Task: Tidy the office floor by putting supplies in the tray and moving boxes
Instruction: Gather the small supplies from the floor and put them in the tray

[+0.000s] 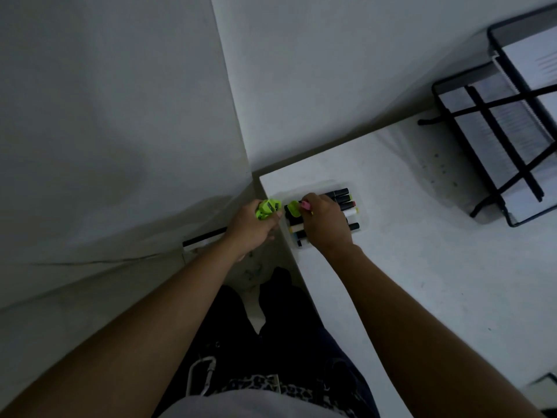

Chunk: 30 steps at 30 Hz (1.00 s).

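Step in hand, prob: supplies being put into the clear tray (363,206). It sits at the near-left corner of the white desk (422,251) and is already packed w/ dark and white markers (343,197). The right hand (324,224) is over the tray's left end, fingers curled and pinched on a small pink item (306,205). A lime-green piece (293,209) is seen just beside it; touching or not can't be told. The left hand (256,229) is held just off the desk edge, fingers clamped round a green bunch (266,208) of what look like highlighters.

To be done well imo: the pink item should be laid parallel w/ the markers and released only once resting inside the rim. The bunch is best fed in 1 at a time, since the tray looks near full and sits close to the edge.

Writing: nothing readable. Print on the sheets in the black wire rack (497,131) is too blurred, and no brand can be made out on the markers.
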### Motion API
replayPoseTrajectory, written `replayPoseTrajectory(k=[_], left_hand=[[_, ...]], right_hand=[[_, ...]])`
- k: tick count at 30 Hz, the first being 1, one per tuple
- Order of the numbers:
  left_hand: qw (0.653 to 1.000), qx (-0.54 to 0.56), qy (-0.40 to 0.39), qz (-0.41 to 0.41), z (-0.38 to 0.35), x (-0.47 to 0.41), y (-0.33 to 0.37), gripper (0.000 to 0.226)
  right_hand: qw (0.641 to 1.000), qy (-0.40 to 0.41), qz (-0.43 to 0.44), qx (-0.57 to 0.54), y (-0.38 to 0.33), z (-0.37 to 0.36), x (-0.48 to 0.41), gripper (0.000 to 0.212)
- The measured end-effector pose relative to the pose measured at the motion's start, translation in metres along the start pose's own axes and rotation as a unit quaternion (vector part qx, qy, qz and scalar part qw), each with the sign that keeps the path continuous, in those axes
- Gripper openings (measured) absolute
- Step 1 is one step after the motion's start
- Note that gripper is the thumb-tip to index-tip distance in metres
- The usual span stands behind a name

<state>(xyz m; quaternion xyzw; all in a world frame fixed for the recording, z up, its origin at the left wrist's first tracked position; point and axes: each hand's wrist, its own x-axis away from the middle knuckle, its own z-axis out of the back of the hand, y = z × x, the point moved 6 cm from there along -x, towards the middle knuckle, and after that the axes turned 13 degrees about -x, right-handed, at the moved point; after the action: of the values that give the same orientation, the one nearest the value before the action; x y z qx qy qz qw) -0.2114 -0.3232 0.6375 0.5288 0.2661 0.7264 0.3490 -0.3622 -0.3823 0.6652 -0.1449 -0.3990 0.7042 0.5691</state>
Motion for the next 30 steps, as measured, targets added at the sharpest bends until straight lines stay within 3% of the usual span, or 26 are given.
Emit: replayPoseTrajectory(k=[5,14,21,30], left_hand=[[1.0,0.0,-0.006,0.002,-0.001,-0.002,-0.002,0.009],[1.0,0.011,-0.012,-0.005,-0.001,0.0,0.003,0.008],[1.0,0.006,-0.013,-0.005,-0.006,-0.002,0.007,0.013],[1.0,-0.001,-0.023,-0.01,-0.005,-0.003,0.007,0.01]], right_hand=[[0.999,0.0,-0.006,0.031,0.001,-0.006,-0.002,0.024],[0.997,-0.004,0.024,-0.072,0.008,0.002,0.003,0.019],[0.976,-0.018,-0.073,-0.205,0.025,0.001,0.012,0.019],[0.977,0.035,-0.101,-0.186,0.039,0.009,0.007,0.022]])
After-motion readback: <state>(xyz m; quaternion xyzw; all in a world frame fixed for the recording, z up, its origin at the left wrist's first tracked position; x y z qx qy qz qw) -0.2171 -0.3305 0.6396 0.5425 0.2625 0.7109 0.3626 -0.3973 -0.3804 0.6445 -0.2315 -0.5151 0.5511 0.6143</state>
